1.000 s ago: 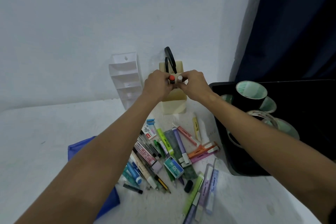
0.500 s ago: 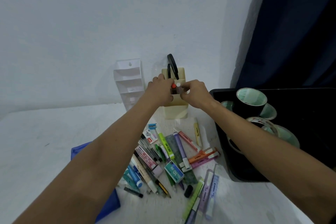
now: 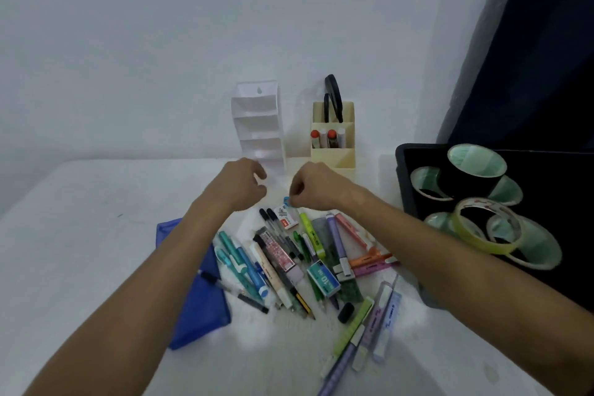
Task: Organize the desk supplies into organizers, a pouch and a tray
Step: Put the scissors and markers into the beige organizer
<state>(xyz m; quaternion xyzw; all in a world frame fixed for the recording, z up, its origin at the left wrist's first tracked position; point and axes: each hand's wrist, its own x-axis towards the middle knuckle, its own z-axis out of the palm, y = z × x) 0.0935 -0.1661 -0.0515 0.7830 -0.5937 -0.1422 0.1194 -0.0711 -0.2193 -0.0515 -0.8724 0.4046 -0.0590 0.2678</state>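
White desk against a pale wall: sorting had barely begun, by my judgement.

At 12 o'clock the cream organizer [image 3: 333, 151] held scissors [image 3: 332, 96] behind and four glue sticks [image 3: 328, 137] in front; the white tiered organizer [image 3: 258, 125] at 11 looked empty. The black tray [image 3: 405, 177] at 3 carried tape rolls [image 3: 475, 167]. The blue pouch [image 3: 196, 283] at 8 lay flat beside the pile of pens and highlighters [image 3: 308, 264], still unsorted. The right hand [image 3: 316, 188] pinched a small blue item [image 3: 287, 200]; the left hand [image 3: 242, 183] hovered loosely curled, holding nothing.
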